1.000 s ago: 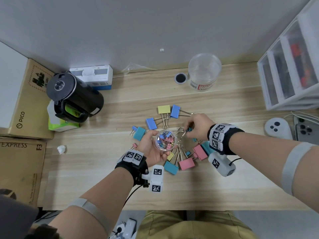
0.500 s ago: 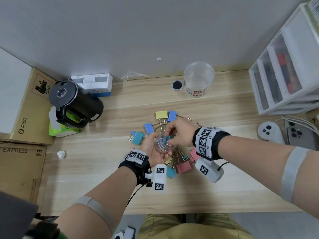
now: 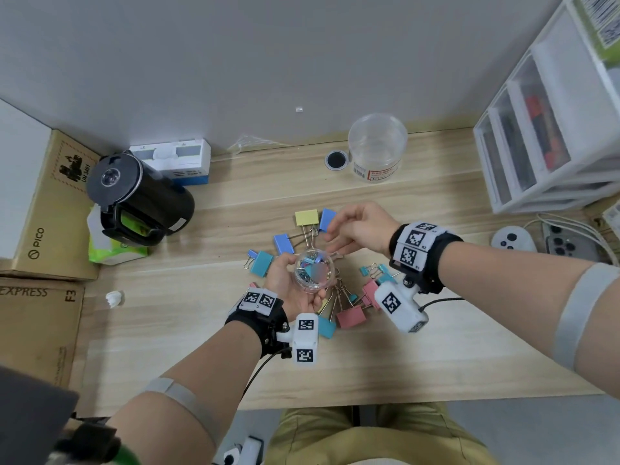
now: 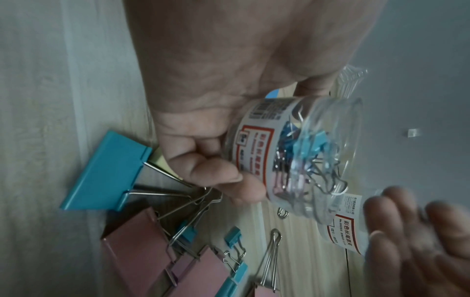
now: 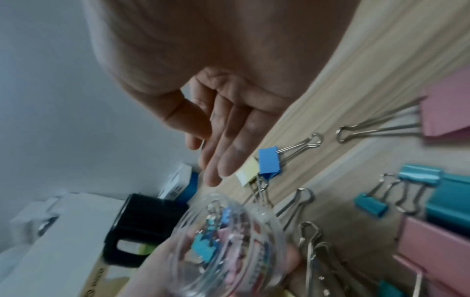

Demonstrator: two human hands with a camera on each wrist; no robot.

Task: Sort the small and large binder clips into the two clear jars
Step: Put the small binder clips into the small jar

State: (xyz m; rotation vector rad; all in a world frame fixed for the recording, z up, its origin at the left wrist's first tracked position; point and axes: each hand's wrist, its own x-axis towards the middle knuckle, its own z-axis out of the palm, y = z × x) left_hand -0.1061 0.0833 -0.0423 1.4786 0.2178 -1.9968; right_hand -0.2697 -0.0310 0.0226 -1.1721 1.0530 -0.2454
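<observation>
My left hand [image 3: 285, 280] grips a small clear jar [image 3: 314, 270] from below, just above the table; it holds several small coloured clips [image 4: 305, 144]. My right hand [image 3: 335, 239] hovers just beyond and right of the jar's mouth, fingers [image 5: 223, 140] straight, holding nothing. Large clips lie around the jar: yellow [image 3: 306, 217], blue [image 3: 327, 219], teal [image 3: 261, 263], pink [image 3: 351, 317]. Small teal clips [image 3: 365, 270] lie to the right, under my right wrist. The large clear jar [image 3: 377, 146] stands empty at the back.
A black lid [image 3: 336, 160] lies beside the large jar. A black kettle [image 3: 141, 199] and cardboard boxes [image 3: 43, 209] fill the left. A white drawer unit [image 3: 553, 129], a controller [image 3: 513, 238] and a phone [image 3: 570, 245] sit at the right.
My right hand pinched a small clip off the table, carried it over the held jar, and now has opened and drawn back. The left hand kept the jar.
</observation>
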